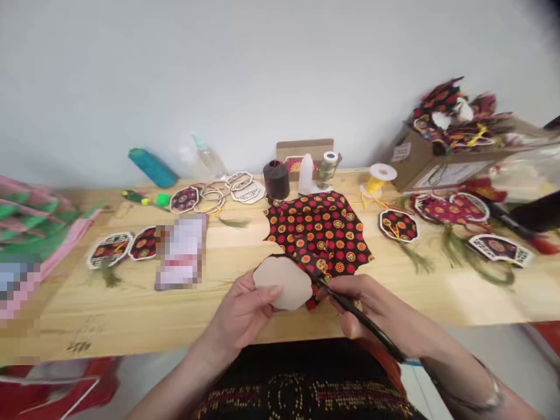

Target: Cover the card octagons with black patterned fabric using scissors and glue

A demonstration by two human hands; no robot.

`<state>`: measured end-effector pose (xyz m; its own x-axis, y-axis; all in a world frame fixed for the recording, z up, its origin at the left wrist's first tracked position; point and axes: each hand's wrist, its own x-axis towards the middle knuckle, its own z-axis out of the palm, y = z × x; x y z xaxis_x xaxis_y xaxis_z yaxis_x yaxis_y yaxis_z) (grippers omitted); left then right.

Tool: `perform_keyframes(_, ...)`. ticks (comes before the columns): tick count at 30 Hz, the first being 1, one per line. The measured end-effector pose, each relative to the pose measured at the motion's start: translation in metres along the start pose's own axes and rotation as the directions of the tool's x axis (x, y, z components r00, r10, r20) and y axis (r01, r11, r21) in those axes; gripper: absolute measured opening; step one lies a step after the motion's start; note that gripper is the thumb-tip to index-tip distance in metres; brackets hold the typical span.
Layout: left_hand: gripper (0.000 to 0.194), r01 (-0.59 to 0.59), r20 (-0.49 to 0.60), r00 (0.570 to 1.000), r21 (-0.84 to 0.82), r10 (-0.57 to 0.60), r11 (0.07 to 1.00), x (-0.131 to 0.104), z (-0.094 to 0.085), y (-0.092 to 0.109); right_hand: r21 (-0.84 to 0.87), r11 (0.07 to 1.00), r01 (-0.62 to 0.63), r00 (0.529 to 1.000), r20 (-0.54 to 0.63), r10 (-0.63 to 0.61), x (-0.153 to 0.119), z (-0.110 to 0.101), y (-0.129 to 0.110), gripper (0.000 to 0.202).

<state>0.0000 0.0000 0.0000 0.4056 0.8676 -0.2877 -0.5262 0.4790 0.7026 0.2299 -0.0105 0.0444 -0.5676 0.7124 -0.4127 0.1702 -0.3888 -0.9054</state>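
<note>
My left hand (247, 309) is closed on a beige cardboard piece (282, 283) with a scalloped outline, thumb flat on its face. Behind its upper and right edges shows black fabric (326, 224) with red, orange and green round motifs, its border cut jagged. My right hand (371, 309) grips black scissors (350, 306), whose blades point up and left to the cardboard's right edge, at the fabric. Whether the blades are apart I cannot tell. Part of the fabric lies on the table beyond both hands.
On the wooden table (227, 251), patterned tasselled ornaments (398, 226) lie on both sides. Along the back stand a black thread cone (276, 179), a yellow ribbon spool (375, 182) and a teal thread cone (152, 167). A cardboard box (409, 157) heaped with fabric pieces stands at right.
</note>
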Motion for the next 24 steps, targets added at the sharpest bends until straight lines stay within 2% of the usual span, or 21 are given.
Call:
perform_keyframes(6,0.022,-0.005,-0.015,1.000,0.007,0.005,1.000,0.001,0.001,-0.001,-0.022,1.000,-0.020,1.000,-0.024,0.020,0.000,0.000,0.001,0.029)
perform_keyframes(11,0.023,-0.007,-0.028,1.000,0.009,0.007,1.000,0.001,0.002,-0.001,-0.103,0.994,-0.020,0.999,-0.041,0.016,0.003,0.000,0.004,0.020)
perform_keyframes(17,0.021,-0.011,-0.020,1.000,0.014,0.012,1.000,0.001,0.003,-0.001,-0.124,0.992,0.026,0.998,-0.059,-0.034,0.006,-0.002,0.012,0.017)
perform_keyframes(24,0.021,-0.025,0.002,1.000,0.027,0.025,0.999,0.000,0.001,0.000,-0.195,0.969,0.152,0.979,-0.102,-0.174,0.008,-0.004,0.019,0.022)
